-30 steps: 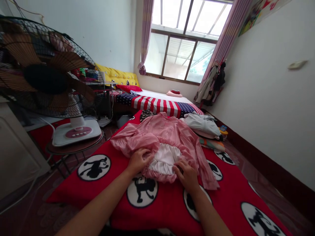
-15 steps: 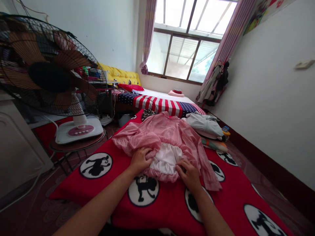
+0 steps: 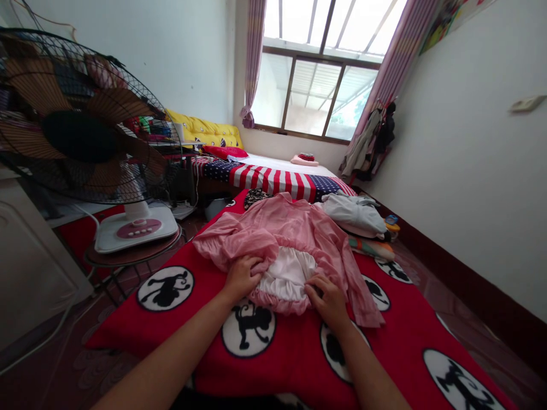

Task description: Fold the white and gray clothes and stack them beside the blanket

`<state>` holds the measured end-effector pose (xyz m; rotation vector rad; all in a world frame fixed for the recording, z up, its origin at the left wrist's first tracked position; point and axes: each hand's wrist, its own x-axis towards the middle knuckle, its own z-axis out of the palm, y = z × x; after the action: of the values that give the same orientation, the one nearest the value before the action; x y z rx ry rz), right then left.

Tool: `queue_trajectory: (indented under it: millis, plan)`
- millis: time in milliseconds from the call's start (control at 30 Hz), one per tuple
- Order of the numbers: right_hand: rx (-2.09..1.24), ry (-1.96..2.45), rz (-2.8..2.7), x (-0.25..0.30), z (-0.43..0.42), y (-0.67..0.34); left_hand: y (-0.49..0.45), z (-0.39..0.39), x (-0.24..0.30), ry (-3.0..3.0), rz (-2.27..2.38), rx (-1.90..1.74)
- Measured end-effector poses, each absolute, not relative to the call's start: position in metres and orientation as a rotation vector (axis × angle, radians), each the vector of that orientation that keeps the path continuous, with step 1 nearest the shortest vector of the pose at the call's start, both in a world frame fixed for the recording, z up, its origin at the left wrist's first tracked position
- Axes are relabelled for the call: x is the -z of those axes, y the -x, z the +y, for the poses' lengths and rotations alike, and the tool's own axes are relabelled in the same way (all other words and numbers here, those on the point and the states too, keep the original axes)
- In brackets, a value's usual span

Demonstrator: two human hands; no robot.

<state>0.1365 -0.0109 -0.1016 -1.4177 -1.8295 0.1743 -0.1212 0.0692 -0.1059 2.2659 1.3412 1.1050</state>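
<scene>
Right hand (image 3: 327,302) has shifted slightly toward the right of view since the earlier frame; left hand (image 3: 241,279) is about where it was. Garment layout looks unchanged, and the room sits a bit differently in view.

Pink garment (image 3: 282,228): sheer, satiny, laid out flat on a red blanket (image 3: 205,364) printed with black-and-white monkey circles. Long sleeves spread out, ruffled hem gathered toward the person, white lining (image 3: 287,274) showing through the opening.

Both hands on the ruffled hem, either side of the lining. Fingers spread and slightly curved, not clenched. Can't tell if they're pinching cloth or just pressing it.

Just past the collar: dark patterned cloth (image 3: 257,197). Right of that, folded white clothing (image 3: 352,213) and a striped rolled cloth (image 3: 371,248).

Left side: white base of a standing fan (image 3: 135,228) on a round side table (image 3: 128,256), fan cage (image 3: 79,134) above it.

Far end: bed with stars-and-stripes cover (image 3: 273,179), red pillow (image 3: 224,151), window (image 3: 316,97) behind it, clothes (image 3: 367,142) hanging beside the curtain.
</scene>
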Motion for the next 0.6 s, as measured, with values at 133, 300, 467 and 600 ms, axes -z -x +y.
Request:
queue_trajectory:
  millis: [133,300,467,600]
  plan:
    - [-0.167,1.424,-1.836,0.102,-0.011,-0.137,0.122,0.069,0.106,-2.275,1.34,-1.098]
    - [-0.087,1.47,-1.819,0.102,-0.013,-0.136,0.121,0.069,0.106,-2.251,1.315,-1.133]
    - [-0.114,1.464,-1.872,0.104,-0.013,-0.137,0.127,0.07,0.104,-2.053,1.303,-1.324]
    - [-0.095,1.406,-1.67,0.101,-0.015,-0.143,0.145,0.072,0.099,-1.718,1.466,-1.595]
